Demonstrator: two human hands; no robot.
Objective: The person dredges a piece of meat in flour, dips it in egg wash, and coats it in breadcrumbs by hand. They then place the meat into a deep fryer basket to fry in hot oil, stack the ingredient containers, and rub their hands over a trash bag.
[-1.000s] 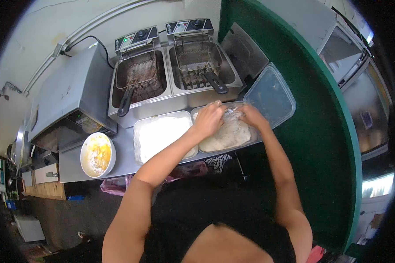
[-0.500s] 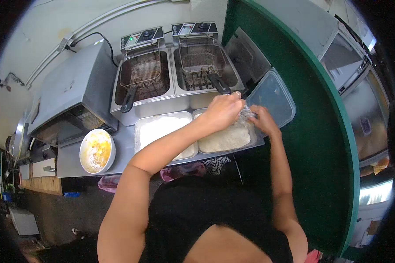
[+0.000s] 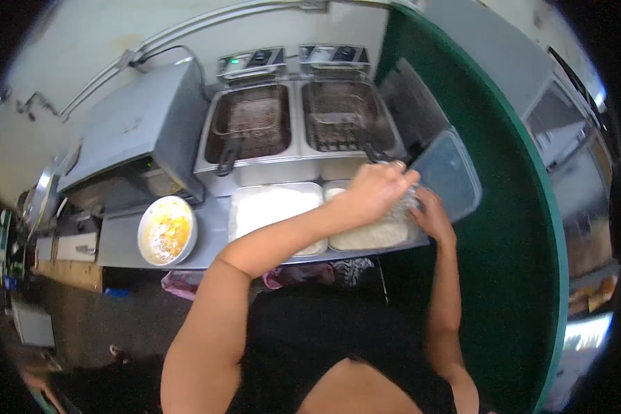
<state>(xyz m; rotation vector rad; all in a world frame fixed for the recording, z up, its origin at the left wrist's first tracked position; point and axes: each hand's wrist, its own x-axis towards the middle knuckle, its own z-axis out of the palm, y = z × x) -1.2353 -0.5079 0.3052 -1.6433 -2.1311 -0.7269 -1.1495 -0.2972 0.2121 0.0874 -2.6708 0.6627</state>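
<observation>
- Left hand (image 3: 383,192) has drifted rightward above the dough tub (image 3: 408,241), fingers clamped on plastic wrap (image 3: 408,200).
- Right hand (image 3: 435,216) touches the wrap; cannot tell its grip.
- Dough (image 3: 369,237) inside tub, near part apparently bare.

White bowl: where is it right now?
In the head view, the white bowl stands at left on the metal counter, in front of the grey appliance and left of the white-filled container.

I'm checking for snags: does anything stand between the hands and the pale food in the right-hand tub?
Yes, it seems: crumpled clear plastic is bunched between the left hand and the right hand, over the far right part of the pale food. Nothing visible blocks its near part.
</observation>
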